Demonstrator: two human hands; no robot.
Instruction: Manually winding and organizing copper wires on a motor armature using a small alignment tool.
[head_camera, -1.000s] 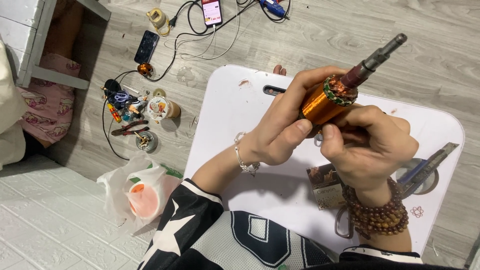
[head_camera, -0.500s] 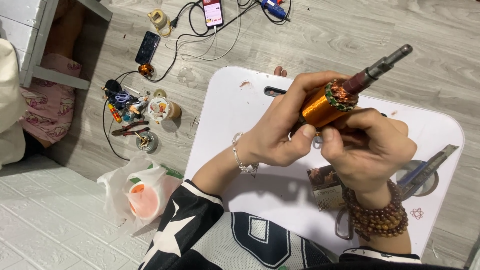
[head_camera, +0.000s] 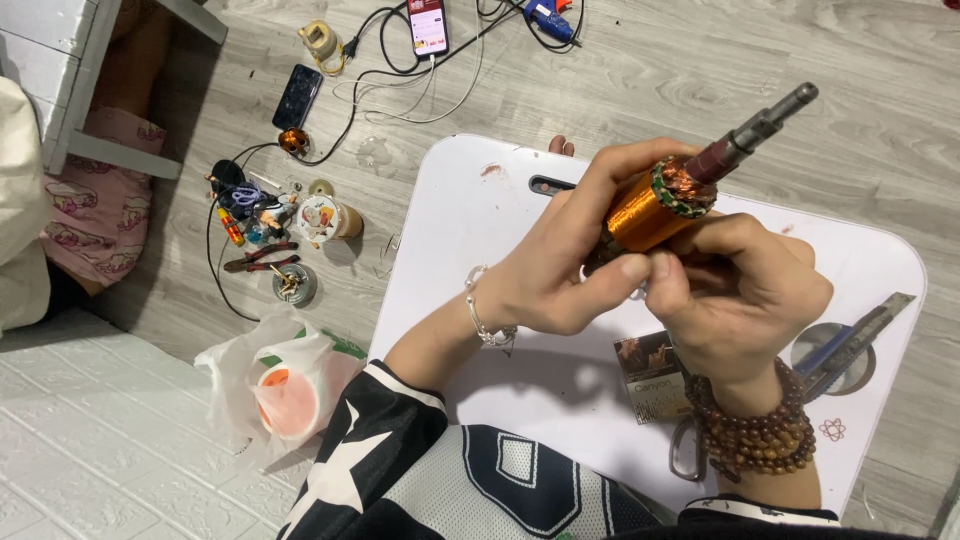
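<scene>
Motor armature (head_camera: 668, 208), copper-wound with steel shaft tilted up-right, is clenched by left hand (head_camera: 570, 260) and right hand (head_camera: 745, 290) together above the white folding table (head_camera: 480, 220).

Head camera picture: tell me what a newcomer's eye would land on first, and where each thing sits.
First comes the motor rotor, wrapped in orange copper wire with a metal shaft pointing up and to the right, held by the left hand and right hand over the white table. Next, the brown bead bracelets on the right wrist. Then the small tools and phones scattered on the grey floor at upper left.
</scene>
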